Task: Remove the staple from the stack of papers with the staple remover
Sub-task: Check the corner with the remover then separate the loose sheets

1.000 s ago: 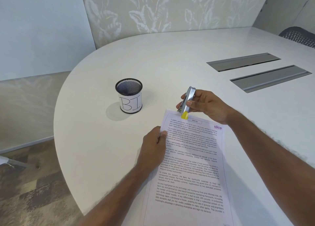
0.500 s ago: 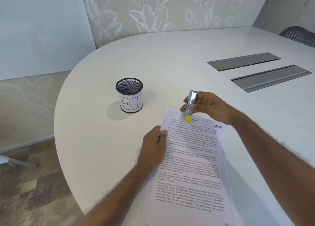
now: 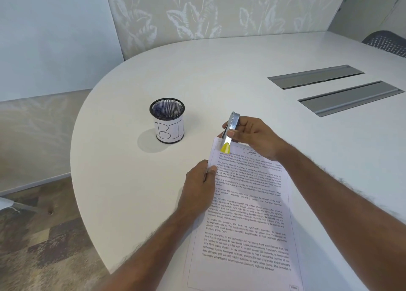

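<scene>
Right now the right hand [image 3: 254, 137] grips a metal staple remover [image 3: 230, 130] between thumb and fingers, tilted so its yellow tip [image 3: 225, 147] touches the top left corner of the stack of papers [image 3: 248, 214]; the left hand [image 3: 201, 183] is clenched on the stack's left edge, pinning it to the white counter [image 3: 153, 192]; the staple itself is too small to make out; the printed pages lie flat near the counter's front edge; beyond them to the left stands a black mesh cup [image 3: 167, 120] labelled "BI"; two grey hatches [image 3: 334, 88] lie further right.
</scene>
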The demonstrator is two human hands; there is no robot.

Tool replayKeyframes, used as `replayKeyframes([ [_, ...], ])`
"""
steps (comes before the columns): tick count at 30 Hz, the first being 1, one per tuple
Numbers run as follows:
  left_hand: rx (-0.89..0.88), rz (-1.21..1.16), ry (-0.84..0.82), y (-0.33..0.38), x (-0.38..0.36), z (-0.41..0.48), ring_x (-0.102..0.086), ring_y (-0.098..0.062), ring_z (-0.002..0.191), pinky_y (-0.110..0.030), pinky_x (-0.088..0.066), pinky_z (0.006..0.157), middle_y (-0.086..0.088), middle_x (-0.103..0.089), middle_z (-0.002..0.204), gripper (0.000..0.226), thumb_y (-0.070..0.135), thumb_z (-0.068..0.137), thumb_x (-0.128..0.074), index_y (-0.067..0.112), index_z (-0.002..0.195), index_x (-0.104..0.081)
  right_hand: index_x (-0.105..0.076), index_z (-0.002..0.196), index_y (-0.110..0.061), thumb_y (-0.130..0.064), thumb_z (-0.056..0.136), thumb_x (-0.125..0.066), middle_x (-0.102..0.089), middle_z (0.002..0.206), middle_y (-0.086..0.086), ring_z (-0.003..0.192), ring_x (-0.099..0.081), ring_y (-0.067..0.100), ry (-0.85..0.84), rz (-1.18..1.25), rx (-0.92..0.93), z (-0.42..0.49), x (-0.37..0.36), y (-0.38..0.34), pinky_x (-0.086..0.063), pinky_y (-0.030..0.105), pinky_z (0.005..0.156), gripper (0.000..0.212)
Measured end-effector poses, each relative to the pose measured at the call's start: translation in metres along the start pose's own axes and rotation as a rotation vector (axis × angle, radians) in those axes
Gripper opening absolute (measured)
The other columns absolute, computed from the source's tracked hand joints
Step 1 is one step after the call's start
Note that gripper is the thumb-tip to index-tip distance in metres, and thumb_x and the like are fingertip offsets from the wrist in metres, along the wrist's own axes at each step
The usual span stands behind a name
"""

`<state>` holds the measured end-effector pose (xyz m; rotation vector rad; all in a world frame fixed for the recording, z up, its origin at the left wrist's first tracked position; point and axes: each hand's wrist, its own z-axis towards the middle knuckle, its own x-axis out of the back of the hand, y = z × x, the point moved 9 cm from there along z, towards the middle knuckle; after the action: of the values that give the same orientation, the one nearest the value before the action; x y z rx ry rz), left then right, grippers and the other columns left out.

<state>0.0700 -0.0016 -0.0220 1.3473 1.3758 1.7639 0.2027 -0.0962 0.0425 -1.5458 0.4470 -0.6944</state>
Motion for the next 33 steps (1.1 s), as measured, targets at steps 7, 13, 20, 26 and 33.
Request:
replayKeyframes([
  [7,-0.017,-0.006,-0.006,0.0002,-0.0016,0.0001,-0.066,-0.035,0.082,-0.042,-0.053,0.071,-0.020,-0.071,0.091,0.031,0.020,0.106,-0.044,-0.003,0.092,-0.060,-0.060,0.109,-0.002,-0.003,0.096,-0.057,-0.073,0.098,0.012,0.090,-0.072,0.013,0.019,0.001,0.014,0.0035,-0.0009,0.0012,-0.052,0.021,0.083,0.013],
  [13,-0.025,-0.001,-0.019,-0.0014,-0.0033,0.0004,-0.067,-0.025,0.079,-0.021,-0.048,0.060,-0.010,-0.073,0.089,0.029,0.020,0.106,-0.044,0.003,0.093,-0.063,-0.061,0.109,-0.003,-0.003,0.096,-0.057,-0.075,0.095,0.007,0.095,-0.071,0.010,0.040,-0.003,0.016,0.0036,-0.0025,0.0017,-0.052,0.021,0.084,0.013],
  [20,-0.023,0.001,-0.010,-0.0007,-0.0029,0.0005,-0.067,-0.034,0.086,-0.046,-0.053,0.075,-0.015,-0.074,0.091,0.029,0.019,0.106,-0.044,0.002,0.093,-0.064,-0.062,0.105,-0.006,-0.005,0.096,-0.057,-0.073,0.097,0.010,0.094,-0.070,0.014,0.033,-0.013,0.015,0.0036,-0.0050,0.0008,-0.050,0.025,0.088,0.010],
  [26,-0.027,0.000,-0.016,-0.0024,-0.0039,0.0022,-0.063,-0.018,0.073,-0.032,-0.052,0.066,-0.012,-0.073,0.087,0.030,0.017,0.106,-0.044,0.002,0.089,-0.064,-0.064,0.101,-0.013,-0.003,0.097,-0.056,-0.077,0.093,0.002,0.095,-0.071,0.016,0.031,-0.006,0.019,0.0038,-0.0082,-0.0002,-0.052,0.023,0.086,0.013],
  [33,-0.034,-0.010,-0.024,-0.0012,-0.0042,0.0010,-0.066,-0.018,0.076,-0.015,-0.046,0.059,-0.005,-0.074,0.087,0.028,0.016,0.106,-0.043,0.009,0.090,-0.066,-0.063,0.105,-0.009,-0.004,0.097,-0.057,-0.075,0.095,0.006,0.093,-0.071,0.011,0.062,-0.024,0.016,0.0031,-0.0065,-0.0002,-0.051,0.019,0.084,0.011],
])
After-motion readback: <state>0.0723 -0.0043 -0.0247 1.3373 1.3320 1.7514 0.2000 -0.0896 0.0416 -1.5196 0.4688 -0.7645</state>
